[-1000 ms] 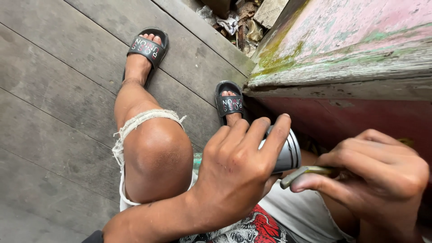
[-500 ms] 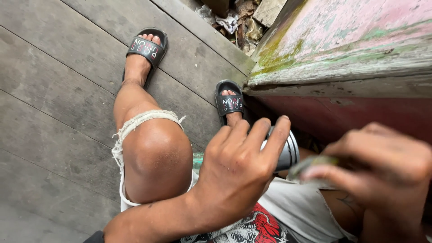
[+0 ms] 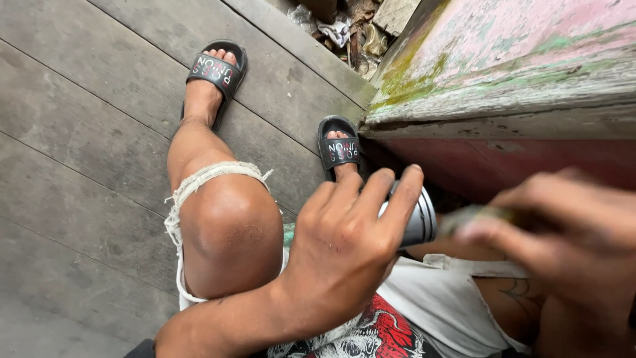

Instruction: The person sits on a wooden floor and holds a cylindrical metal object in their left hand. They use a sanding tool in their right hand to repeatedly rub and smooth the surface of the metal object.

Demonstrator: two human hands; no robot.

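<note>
Left hand [image 3: 348,248] wraps its fingers around a dark metal can [image 3: 416,219], gripping it just above the lap between the knees — what the can holds cannot be seen. Right hand [image 3: 563,242], blurred, is pinched shut on a slim greenish tool [image 3: 474,217] whose tip lies just beside the can's end. Below are grey floorboards [image 3: 86,132], black slide sandals [image 3: 215,69] and a weathered pink-and-green wooden edge [image 3: 503,79].

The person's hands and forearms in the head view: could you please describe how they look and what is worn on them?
Both the left hand and the right hand are bare: no gloves, rings, watch or sleeves show. The left forearm is uncovered to the frame's edge. The right hand is motion-blurred, so fine detail there cannot be told.
</note>
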